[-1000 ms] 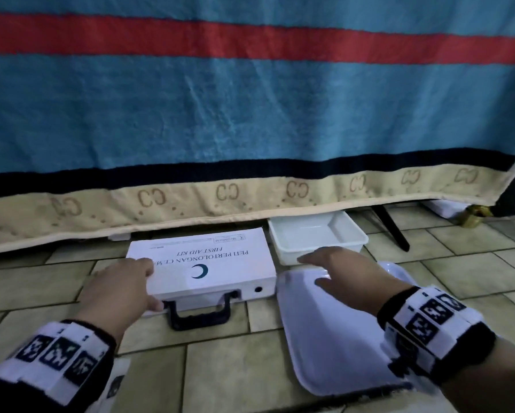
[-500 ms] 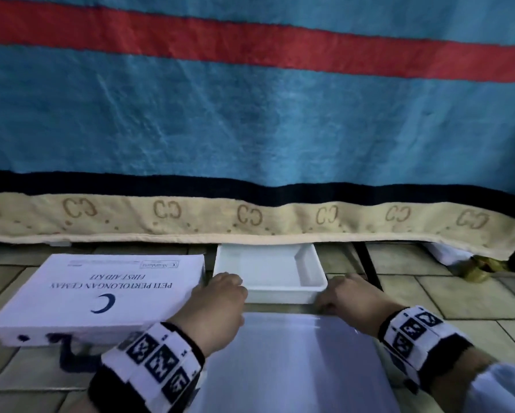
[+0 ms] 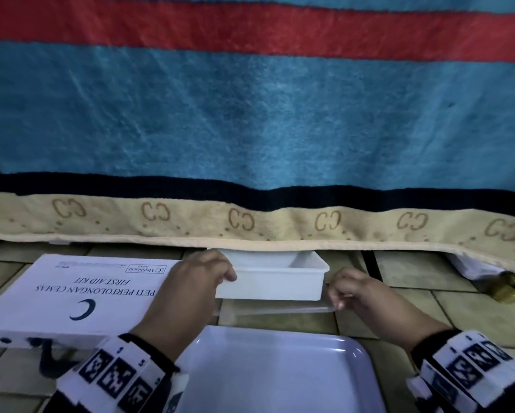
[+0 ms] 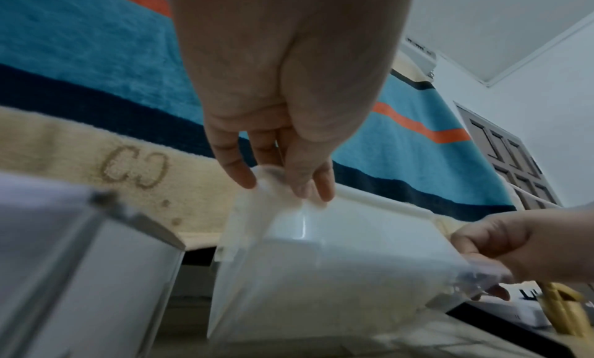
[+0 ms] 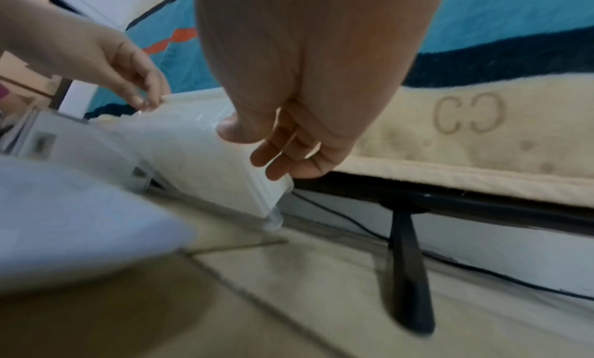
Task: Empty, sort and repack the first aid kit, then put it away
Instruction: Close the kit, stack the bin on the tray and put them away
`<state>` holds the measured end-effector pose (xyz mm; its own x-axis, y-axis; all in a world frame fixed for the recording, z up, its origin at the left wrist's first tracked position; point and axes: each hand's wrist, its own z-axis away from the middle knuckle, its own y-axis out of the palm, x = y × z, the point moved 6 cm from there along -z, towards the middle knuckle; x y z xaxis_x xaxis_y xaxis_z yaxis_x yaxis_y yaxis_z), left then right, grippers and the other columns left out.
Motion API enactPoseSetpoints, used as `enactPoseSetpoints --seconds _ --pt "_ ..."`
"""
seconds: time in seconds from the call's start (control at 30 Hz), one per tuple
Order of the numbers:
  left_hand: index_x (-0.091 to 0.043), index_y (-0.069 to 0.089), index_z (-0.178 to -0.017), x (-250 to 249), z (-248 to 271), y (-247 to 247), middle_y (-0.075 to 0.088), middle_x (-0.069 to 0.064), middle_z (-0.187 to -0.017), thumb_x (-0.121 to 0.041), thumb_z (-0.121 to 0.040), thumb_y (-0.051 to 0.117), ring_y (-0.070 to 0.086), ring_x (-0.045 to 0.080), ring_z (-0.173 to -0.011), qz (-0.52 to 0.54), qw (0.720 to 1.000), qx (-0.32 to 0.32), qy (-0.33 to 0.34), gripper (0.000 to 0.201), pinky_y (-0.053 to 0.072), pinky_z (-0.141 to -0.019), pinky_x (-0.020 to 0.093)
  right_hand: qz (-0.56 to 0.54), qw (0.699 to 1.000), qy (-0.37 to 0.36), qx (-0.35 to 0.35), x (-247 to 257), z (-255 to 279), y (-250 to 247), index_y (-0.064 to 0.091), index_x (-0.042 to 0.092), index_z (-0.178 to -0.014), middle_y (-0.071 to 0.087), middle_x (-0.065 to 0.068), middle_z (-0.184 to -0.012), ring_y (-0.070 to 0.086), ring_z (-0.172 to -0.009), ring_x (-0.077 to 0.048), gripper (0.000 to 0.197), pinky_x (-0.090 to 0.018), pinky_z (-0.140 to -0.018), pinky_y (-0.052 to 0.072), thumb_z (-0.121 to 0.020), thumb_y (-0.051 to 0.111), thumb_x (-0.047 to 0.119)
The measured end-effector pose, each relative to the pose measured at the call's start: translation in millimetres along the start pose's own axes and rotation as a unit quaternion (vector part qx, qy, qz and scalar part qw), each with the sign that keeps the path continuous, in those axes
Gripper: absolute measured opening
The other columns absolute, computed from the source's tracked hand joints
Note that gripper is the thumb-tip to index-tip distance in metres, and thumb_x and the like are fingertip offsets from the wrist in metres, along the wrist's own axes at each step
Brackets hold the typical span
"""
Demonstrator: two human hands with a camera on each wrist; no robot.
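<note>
Both hands are at a white plastic tub (image 3: 275, 281) that stands on the tiled floor (image 3: 473, 311), half under the hem of a striped blanket (image 3: 250, 120); the left hand (image 3: 187, 290) has its thumb and fingers curled over the tub's near left corner, and the left wrist view shows those fingertips (image 4: 299, 185) pinching something thin and clear at the rim, seemingly a transparent lid or liner, though blur keeps me from saying which; the right hand (image 3: 366, 296) pinches the same clear edge at the tub's near right corner, its fingers (image 5: 282, 158) drawn close together against the tub's side.

The first aid kit (image 3: 74, 296) lies flat on the floor just left of the tub, lid shut, its black handle (image 3: 46, 357) facing the person; a pale tray (image 3: 274, 371) sits in front of the tub, nearest the person, with nothing visible on it.

I judge this to be the setting-up stage: the kit is not yet opened and the sorting containers are being arranged; the tub probably needs pulling clear of the blanket, or its clear piece freeing, with both hands moving evenly so it does not skew; after that the kit's catches must be found and undone, and they are not clearly visible here.
</note>
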<state>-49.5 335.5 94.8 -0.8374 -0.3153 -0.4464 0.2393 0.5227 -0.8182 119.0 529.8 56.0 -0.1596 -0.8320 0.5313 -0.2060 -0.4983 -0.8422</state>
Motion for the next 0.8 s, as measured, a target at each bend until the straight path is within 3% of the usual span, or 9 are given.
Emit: enactPoseSetpoints --seconds 0.07,0.13,0.2,0.3,0.4,0.47,0.53,0.67,0.8 --pt "-0.024 0.059 -0.07 3.2 -3.5 -5.3 0.065 -0.009 -0.085 0.007 -0.079 0.062 0.06 0.009 -0.081 0.02 0.999 -0.023 -0.022 0.032 0.044 -0.074 0.021 -0.058 0.998 0.035 0.001 0.5 7.3 -15.1 0.052 0.046 -0.067 0.054 0.015 -0.105 0.051 -0.101 0.007 0.058 -0.005 -0.079 0.037 -0.083 0.054 -0.009" --pt "-0.025 0.05 -0.074 8.9 -3.8 -8.1 0.064 -0.01 -0.082 0.001 -0.081 0.063 0.058 0.005 -0.077 0.053 0.996 -0.021 -0.068 0.03 0.046 -0.07 0.025 -0.138 0.988 0.065 0.013 -3.4 20.7 -29.5 0.055 0.038 -0.065 0.059 0.016 -0.117 0.055 -0.092 0.013 0.049 -0.007 -0.074 0.04 -0.087 0.056 -0.006" --pt "-0.032 0.049 -0.083 13.1 -2.5 -3.5 0.062 -0.013 -0.081 -0.005 -0.082 0.065 0.057 0.0 -0.073 0.073 0.993 0.015 -0.096 0.032 0.045 -0.067 0.021 -0.233 0.969 0.075 0.012 -3.9 36.2 -45.8 0.055 0.029 -0.068 0.067 0.008 -0.118 0.06 -0.083 0.003 0.022 -0.017 -0.074 0.048 -0.084 0.067 0.022" --pt "-0.045 0.051 -0.086 9.9 1.9 9.5 0.061 -0.019 -0.082 -0.005 -0.082 0.064 0.057 -0.009 -0.073 0.066 0.989 0.092 -0.09 0.042 0.042 -0.067 0.01 -0.314 0.945 0.083 -0.03 -20.7 58.9 -69.0 0.06 0.021 -0.073 0.072 -0.005 -0.108 0.066 -0.104 -0.017 0.047 -0.024 -0.087 0.051 -0.06 0.075 0.063" --pt "-0.041 0.061 -0.083 2.2 9.0 23.5 0.06 -0.018 -0.092 -0.015 -0.082 0.066 0.055 -0.004 -0.084 0.037 0.981 0.181 -0.056 0.026 0.045 -0.081 0.018 -0.457 0.879 0.083 -0.112 -30.0 64.7 -83.7 0.063 0.015 -0.074 0.071 -0.024 -0.093 0.068 -0.095 -0.036 0.041 -0.037 -0.075 0.058 -0.056 0.084 0.045" --pt "-0.037 0.066 -0.093 0.6 13.3 29.9 0.057 -0.019 -0.103 -0.028 -0.084 0.066 0.05 -0.007 -0.093 0.009 0.97 0.241 -0.042 0.013 0.04 -0.092 0.023 -0.509 0.838 0.106 -0.169 -27.2 59.8 -87.5 0.063 0.015 -0.07 0.071 -0.025 -0.085 0.071 -0.081 -0.036 0.02 -0.037 -0.063 0.059 -0.063 0.072 0.032" --pt "-0.037 0.065 -0.093 2.4 10.6 27.3 0.053 -0.021 -0.108 -0.03 -0.089 0.06 0.047 -0.009 -0.098 0.03 0.974 0.219 -0.052 0.01 0.037 -0.097 0.025 -0.533 0.808 0.135 -0.214 -27.0 48.2 -85.8 0.062 0.017 -0.072 0.072 -0.018 -0.076 0.072 -0.068 -0.027 0.02 -0.032 -0.054 0.058 -0.063 0.063 0.034" --pt "-0.019 0.054 -0.116 22.7 -8.3 16.2 0.052 0.0 -0.118 -0.02 -0.093 0.053 0.052 0.016 -0.106 0.047 0.979 0.066 -0.186 0.022 0.043 -0.088 0.029 -0.528 0.766 0.247 -0.271 -48.9 18.5 -56.7 0.052 0.012 -0.092 0.068 -0.005 -0.062 0.063 -0.049 -0.011 0.008 -0.026 -0.052 0.05 -0.096 0.047 0.017" --pt "-0.011 0.053 -0.109 43.3 -14.1 41.5 0.065 0.003 -0.105 -0.022 -0.082 0.062 0.061 0.021 -0.1 0.027 0.944 0.192 -0.267 0.03 0.045 -0.077 0.029 -0.5 0.771 0.34 -0.201 -60.6 -12.0 -10.4 0.053 0.009 -0.082 0.06 -0.007 -0.057 0.055 -0.04 -0.009 0.021 -0.017 -0.039 0.043 -0.099 0.04 0.007"
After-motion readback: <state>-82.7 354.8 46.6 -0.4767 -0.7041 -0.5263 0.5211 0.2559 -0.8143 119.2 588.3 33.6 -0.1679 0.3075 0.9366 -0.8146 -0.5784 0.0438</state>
